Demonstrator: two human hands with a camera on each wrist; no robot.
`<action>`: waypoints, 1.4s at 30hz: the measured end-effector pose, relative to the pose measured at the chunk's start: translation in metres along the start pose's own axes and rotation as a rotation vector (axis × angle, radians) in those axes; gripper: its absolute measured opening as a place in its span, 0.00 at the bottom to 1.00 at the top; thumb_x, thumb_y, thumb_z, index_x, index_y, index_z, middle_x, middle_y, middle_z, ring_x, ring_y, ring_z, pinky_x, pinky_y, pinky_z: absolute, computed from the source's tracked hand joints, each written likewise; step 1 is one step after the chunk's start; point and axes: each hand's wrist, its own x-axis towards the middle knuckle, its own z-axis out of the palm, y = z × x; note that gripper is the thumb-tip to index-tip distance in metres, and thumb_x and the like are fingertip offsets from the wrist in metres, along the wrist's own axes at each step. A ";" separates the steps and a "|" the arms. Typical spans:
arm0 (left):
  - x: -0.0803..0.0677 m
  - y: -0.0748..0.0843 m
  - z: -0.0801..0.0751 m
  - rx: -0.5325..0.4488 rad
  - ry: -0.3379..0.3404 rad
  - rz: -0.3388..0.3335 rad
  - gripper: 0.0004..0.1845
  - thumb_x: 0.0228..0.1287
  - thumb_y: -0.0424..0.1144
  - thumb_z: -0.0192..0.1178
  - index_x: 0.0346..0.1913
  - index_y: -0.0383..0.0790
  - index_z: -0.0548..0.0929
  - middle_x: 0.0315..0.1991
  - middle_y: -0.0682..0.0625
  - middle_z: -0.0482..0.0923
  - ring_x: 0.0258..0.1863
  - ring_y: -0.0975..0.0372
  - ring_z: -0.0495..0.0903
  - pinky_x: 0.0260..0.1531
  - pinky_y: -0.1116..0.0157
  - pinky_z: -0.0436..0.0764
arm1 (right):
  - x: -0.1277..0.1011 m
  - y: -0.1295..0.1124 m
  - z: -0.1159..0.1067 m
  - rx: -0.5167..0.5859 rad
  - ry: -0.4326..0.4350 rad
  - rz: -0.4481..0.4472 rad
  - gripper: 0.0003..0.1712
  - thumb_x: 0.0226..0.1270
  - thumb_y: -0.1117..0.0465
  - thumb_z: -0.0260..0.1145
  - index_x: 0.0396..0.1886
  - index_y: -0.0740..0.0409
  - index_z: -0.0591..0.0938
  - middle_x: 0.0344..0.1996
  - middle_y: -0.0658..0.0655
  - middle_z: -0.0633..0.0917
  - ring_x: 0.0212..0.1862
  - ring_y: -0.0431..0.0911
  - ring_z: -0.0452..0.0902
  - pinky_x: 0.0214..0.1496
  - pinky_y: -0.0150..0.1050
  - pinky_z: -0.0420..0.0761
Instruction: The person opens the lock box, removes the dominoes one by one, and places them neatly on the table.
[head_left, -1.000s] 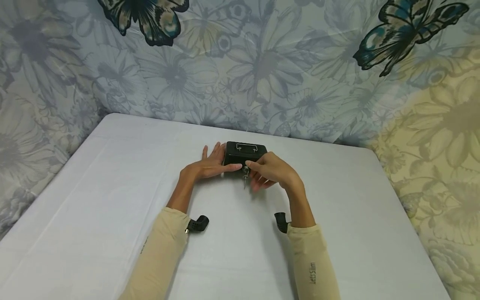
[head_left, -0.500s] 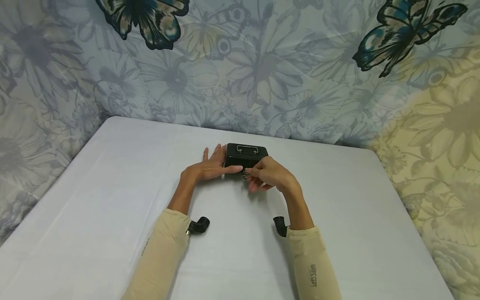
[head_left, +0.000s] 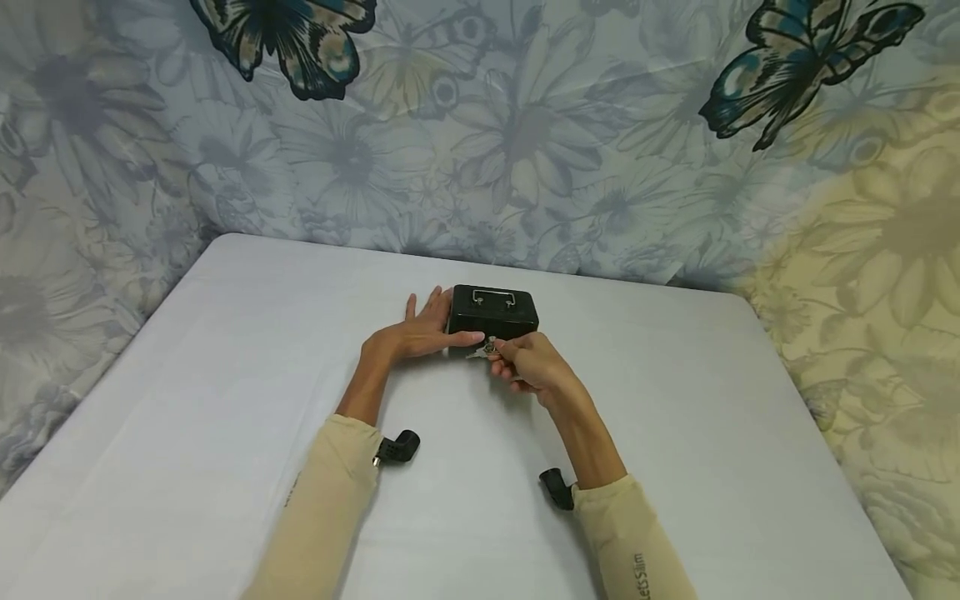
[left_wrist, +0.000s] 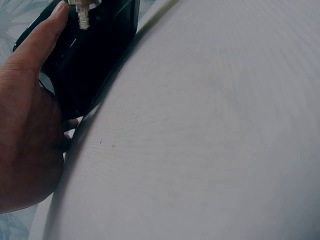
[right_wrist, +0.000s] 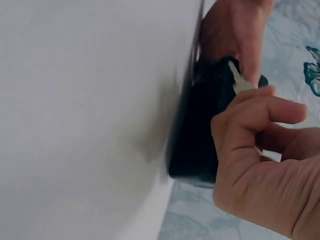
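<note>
A black metal cash box [head_left: 480, 315] with a wire handle [head_left: 493, 292] on its closed lid sits near the table's back edge. My left hand [head_left: 411, 336] steadies its left end, fingers straight along the side and the thumb laid across the front. At the middle of the front, my right hand [head_left: 536, 362] pinches a small key between thumb and curled forefinger. A second key [head_left: 477, 354] dangles to the left of those fingertips. In the right wrist view a key's toothed blade [right_wrist: 235, 75] shows beyond my fingers, which hide the lock.
The table [head_left: 300, 350] has a white cover. Behind it hangs a flowered cloth [head_left: 487, 167] with dark butterflies, close past the back edge. Black wrist cameras [head_left: 398, 447] stick out inward from both sleeves.
My right hand has turned and lowered at the wrist, coming nearer, and bares the box's right front corner. The hanging key has swung from downward to leftward. My left hand stays put.
</note>
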 end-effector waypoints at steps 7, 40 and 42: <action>-0.005 0.000 -0.003 -0.019 0.021 0.011 0.69 0.52 0.87 0.51 0.86 0.54 0.35 0.88 0.51 0.33 0.87 0.57 0.23 0.81 0.48 0.17 | 0.003 0.001 0.002 0.180 -0.034 0.034 0.19 0.85 0.59 0.53 0.47 0.72 0.82 0.21 0.46 0.79 0.22 0.36 0.68 0.25 0.29 0.69; -0.016 0.006 0.000 0.089 0.027 0.087 0.69 0.53 0.61 0.75 0.85 0.38 0.41 0.87 0.41 0.40 0.88 0.49 0.30 0.83 0.42 0.25 | -0.001 -0.027 -0.084 -0.656 0.022 -0.457 0.18 0.72 0.54 0.71 0.54 0.59 0.84 0.52 0.60 0.87 0.54 0.55 0.86 0.57 0.49 0.84; -0.017 0.006 -0.002 0.078 0.035 0.099 0.69 0.52 0.60 0.76 0.85 0.37 0.42 0.87 0.41 0.41 0.88 0.49 0.31 0.83 0.41 0.25 | 0.001 -0.025 -0.082 -0.668 0.006 -0.472 0.23 0.70 0.54 0.73 0.59 0.61 0.82 0.58 0.62 0.85 0.61 0.59 0.83 0.63 0.54 0.83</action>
